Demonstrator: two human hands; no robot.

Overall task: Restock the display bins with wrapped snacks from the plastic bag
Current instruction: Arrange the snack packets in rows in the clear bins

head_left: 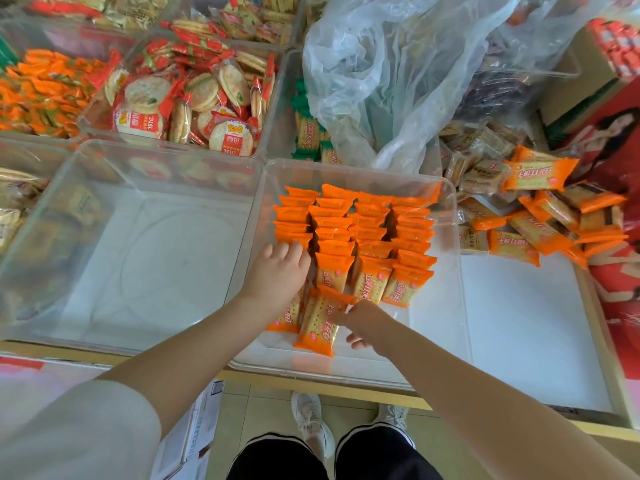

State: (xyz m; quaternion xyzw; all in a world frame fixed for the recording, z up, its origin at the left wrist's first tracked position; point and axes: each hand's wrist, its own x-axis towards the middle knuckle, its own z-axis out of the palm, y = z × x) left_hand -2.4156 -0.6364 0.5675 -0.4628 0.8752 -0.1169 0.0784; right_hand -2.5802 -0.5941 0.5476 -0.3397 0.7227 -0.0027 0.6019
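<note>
A: What sits on the far left?

B: A clear bin of loose orange wrappers point(45, 91), and to its right a bin of round rice crackers point(187, 98) in red-trimmed packs. Nearer, a large clear empty bin point(138, 237) shows only its white floor.

A: And the left arm?

B: It reaches in from the near left, a pale sleeve at the shoulder, forearm stretched diagonally up to the middle bin point(446, 258). The left hand point(277, 271) lies back upward, fingers curled down over the near end of the left column of orange cracker packs point(356, 237). It touches them, but I cannot tell whether it actually grips one.

A: How are those packs laid out?

B: In four overlapping columns running from far to near, filling the far half of the bin.

A: The right hand?

B: The right arm comes from the near right, forearm angled up and leftward. The right hand point(363, 323) pinches the right edge of a single orange pack point(320, 320) lying at the near end of the rows, fingertips on the wrapper, thumb underneath.

A: Further right?

B: The crumpled clear plastic bag point(381, 81) slumps beyond the bin, and a loose heap of orange and brown packs point(540, 216) lies on the white shelf at the right.
</note>
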